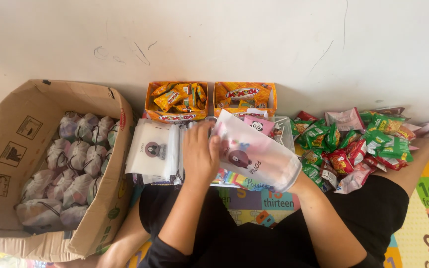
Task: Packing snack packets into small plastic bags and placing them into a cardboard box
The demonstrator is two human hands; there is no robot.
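Note:
My left hand [199,154] grips the near edge of a translucent white drawstring pouch [256,151] printed with a dark cartoon figure. My right hand is hidden inside or behind the pouch; only its forearm [319,218] shows below it. The pouch is held tilted above my lap, over a clear tray [286,126] that holds small pink and coloured packets. A stack of flat empty pouches [152,151] of the same kind lies just left of my left hand.
A large cardboard box [11,149] at left holds several filled, tied pouches [73,168]. Two orange snack boxes [177,101] [244,97] stand against the wall. A heap of green and red snack packets [358,144] lies at right on a colourful play mat [425,208].

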